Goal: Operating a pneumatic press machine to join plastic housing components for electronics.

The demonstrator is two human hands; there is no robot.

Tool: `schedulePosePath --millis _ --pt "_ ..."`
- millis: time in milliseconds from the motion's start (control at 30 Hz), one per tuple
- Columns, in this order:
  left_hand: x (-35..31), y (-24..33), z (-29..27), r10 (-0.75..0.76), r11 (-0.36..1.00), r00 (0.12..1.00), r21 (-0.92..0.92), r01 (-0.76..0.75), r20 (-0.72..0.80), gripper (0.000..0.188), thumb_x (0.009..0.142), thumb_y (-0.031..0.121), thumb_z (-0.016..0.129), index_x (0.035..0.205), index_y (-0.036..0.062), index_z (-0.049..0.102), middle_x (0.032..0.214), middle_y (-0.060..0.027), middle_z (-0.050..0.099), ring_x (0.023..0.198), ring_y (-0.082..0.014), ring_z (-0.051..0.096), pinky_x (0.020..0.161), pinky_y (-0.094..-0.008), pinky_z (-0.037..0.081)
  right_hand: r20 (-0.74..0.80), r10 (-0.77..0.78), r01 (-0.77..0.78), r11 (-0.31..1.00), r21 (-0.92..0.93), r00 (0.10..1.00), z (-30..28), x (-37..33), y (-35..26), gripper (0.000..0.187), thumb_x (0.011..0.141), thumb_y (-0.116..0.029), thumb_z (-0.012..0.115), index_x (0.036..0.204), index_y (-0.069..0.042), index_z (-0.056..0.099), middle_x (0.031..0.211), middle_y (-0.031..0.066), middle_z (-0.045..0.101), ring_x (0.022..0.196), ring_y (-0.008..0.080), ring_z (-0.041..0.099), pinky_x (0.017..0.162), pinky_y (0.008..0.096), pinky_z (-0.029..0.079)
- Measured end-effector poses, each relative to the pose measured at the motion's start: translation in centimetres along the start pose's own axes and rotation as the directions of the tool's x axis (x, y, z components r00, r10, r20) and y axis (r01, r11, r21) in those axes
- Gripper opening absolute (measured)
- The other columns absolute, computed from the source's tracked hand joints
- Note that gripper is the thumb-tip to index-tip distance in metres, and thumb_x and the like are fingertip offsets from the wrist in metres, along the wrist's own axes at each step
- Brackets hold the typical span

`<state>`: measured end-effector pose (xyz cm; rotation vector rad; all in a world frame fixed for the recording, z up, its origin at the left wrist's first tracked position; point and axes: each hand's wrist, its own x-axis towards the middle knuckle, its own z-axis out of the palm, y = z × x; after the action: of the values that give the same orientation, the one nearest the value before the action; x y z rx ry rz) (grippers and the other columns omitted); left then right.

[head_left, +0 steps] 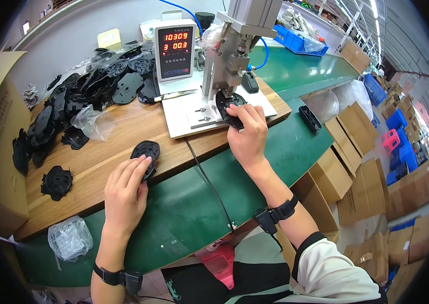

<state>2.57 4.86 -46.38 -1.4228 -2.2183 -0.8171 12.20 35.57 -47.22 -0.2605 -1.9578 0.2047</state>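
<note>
My right hand (248, 130) grips a black moulded plastic shell (224, 104) by its near side, fingers closed on the edge. That shell sits under the head of a metal bench press (227, 66), on the press's white base plate (181, 114). Over the wooden board's front edge, my left hand (126, 190) pinches a second black plastic shell (147, 149), its ribbed inside facing up. The palm side of the left fingers is hidden. Left of that hand, another black plastic part (57, 183) lies on the wooden board (100, 164).
A heap of black plastic parts (80, 93) fills the back left, beside a cardboard box (4, 152). The press's counter display (175, 50) stands behind. A black cable (204, 175) crosses the green table (189, 213). Opened cartons (333, 175) stand at right.
</note>
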Motion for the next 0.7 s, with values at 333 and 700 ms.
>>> schedulePosePath --millis 333,700 --pt "-0.05 0.17 -0.28 -0.033 0.999 0.999 -0.030 0.033 -0.018 0.048 0.083 -0.014 0.065 0.129 0.0006 0.064 0.134 -0.0214 0.069 0.122 -0.0409 0.067 0.103 -0.0467 0.054 0.029 0.033 -0.033 0.999 -0.006 0.999 -0.14 -0.19 -0.45 0.034 0.071 0.011 0.066 0.103 -0.001 0.074 0.094 0.0094 0.070 0.090 0.0343 0.062 0.080 0.0450 0.054" --pt "-0.21 -0.11 -0.06 -0.032 0.999 0.998 0.028 0.034 -0.052 0.052 0.082 -0.009 0.067 0.132 0.0044 0.067 0.137 -0.0184 0.068 0.127 -0.0366 0.066 0.105 -0.0464 0.054 0.018 0.025 -0.025 1.000 0.007 1.000 -0.24 -0.05 -0.25 0.033 0.072 0.010 0.067 0.102 -0.001 0.073 0.095 0.0093 0.070 0.090 0.0348 0.061 0.080 0.0450 0.054"
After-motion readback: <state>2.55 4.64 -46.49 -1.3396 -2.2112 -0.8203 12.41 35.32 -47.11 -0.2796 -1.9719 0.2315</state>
